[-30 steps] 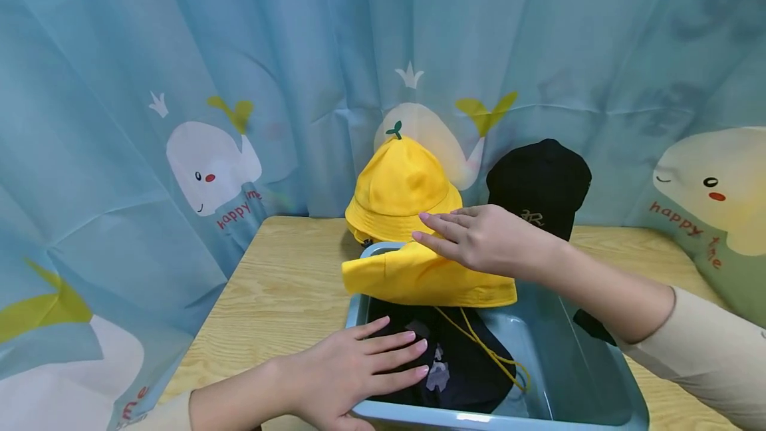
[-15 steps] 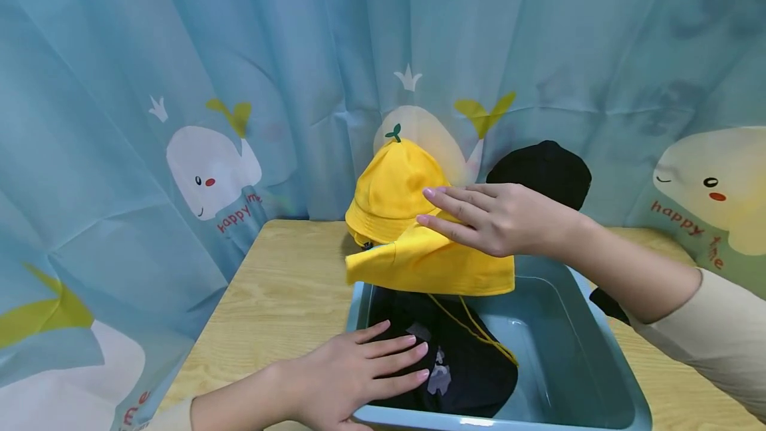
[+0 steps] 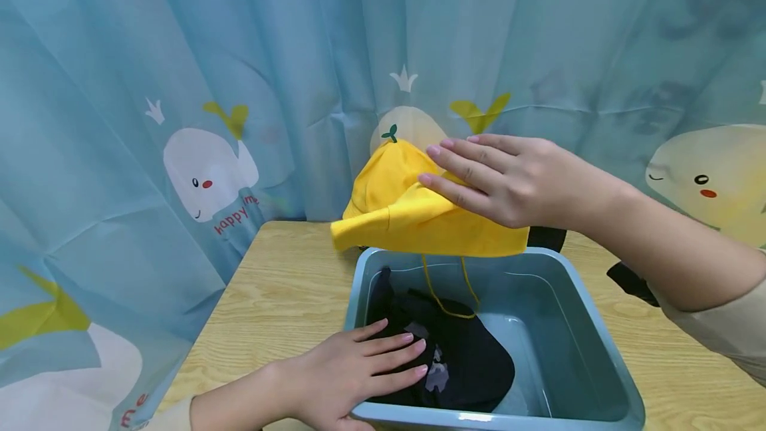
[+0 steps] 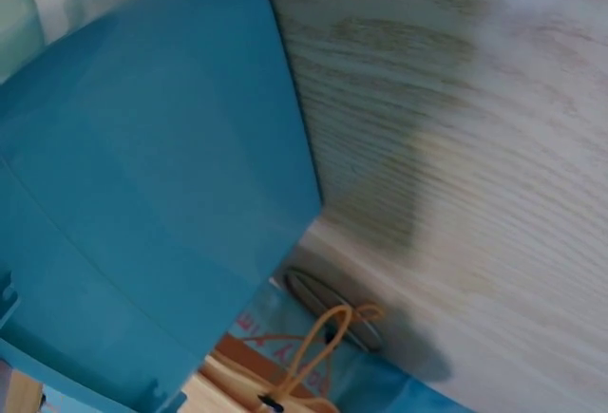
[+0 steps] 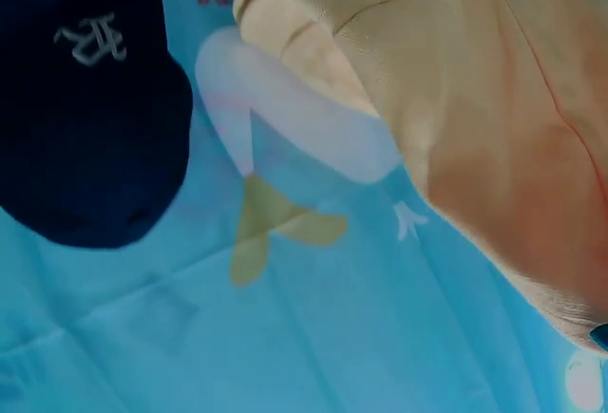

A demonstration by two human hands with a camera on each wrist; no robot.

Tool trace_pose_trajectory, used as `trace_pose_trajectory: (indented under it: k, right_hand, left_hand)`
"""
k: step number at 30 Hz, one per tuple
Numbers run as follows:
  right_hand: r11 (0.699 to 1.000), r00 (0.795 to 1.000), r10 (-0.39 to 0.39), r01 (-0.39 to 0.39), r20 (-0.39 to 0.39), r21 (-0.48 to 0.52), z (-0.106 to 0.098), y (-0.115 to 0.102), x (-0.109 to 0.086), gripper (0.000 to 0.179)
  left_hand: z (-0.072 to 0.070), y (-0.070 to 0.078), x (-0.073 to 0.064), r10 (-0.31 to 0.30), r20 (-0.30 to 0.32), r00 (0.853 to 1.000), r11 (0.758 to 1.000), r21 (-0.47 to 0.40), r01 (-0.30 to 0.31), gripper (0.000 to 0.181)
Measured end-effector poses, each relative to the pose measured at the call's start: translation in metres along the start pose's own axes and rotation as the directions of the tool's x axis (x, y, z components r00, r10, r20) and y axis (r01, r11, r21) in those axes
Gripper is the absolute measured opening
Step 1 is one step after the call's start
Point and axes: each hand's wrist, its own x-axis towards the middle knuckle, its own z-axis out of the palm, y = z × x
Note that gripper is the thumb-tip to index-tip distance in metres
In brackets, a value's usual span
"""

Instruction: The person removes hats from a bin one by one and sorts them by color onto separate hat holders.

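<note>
Bucket hat, yellow (image 3: 431, 235), up in the right hand (image 3: 509, 175) over the far end of the blue plastic tub (image 3: 604, 331). Gripped from above, under nearly straight fingers laid close together; likely pinched against a thumb out of view, judging by the hang of the brim. Probably held by one side to let the brim drop and the yellow cord (image 3: 459, 316) dangle freely into the tub. At the near left corner, palm down: left hand (image 3: 359, 368), with straight fingers fanned over a black cloth hat with grey print (image 3: 479, 364), gripping nothing visible. Perhaps placed there to steady tub or contents; cannot tell how firmly.

Along the far rim, overlapped in the head view by the hanging brim; cannot tell whether touching or apart. Just behind, crown up on the wooden table (image 3: 269, 291): green-sprouted yellow hat (image 3: 385, 175). Farther right, a black cap with pale monogram (image 5: 85, 147), mostly hidden in the head view. Beyond both, whale-print curtain (image 3: 287, 52), limiting backward reach. Most room inside the tub between the black cloth hat and the right wall; more upward and toward the near side.
</note>
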Motion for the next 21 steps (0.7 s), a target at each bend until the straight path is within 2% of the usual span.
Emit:
trace_pose_trajectory:
  k: [5, 10, 16, 21]
  right_hand:
    - [1.0, 0.995, 0.018, -0.016, 0.097, -0.015, -0.005, 0.018, 0.004, 0.037]
    - [0.999, 0.988, 0.023, -0.017, 0.154, -0.046, -0.005, 0.031, 0.006, 0.044]
    - [1.0, 0.996, 0.019, -0.017, 0.087, -0.026, 0.002, 0.038, 0.006, 0.041]
    - [1.0, 0.998, 0.0, 0.0, 0.057, 0.008, 0.006, 0.04, 0.001, 0.038]
  left_hand:
    - [0.002, -0.002, -0.001, 0.014, -0.014, 1.0, 1.0, -0.012, -0.015, 0.074]
    - [0.003, -0.007, -0.003, 0.068, -0.019, 0.998, 0.998, 0.007, -0.068, 0.071]
    - [0.003, -0.015, -0.007, 0.109, -0.038, 0.993, 0.994, 0.026, -0.108, 0.069]
    - [0.001, -0.029, -0.017, 0.063, -0.092, 0.994, 0.998, 0.002, -0.063, 0.075]
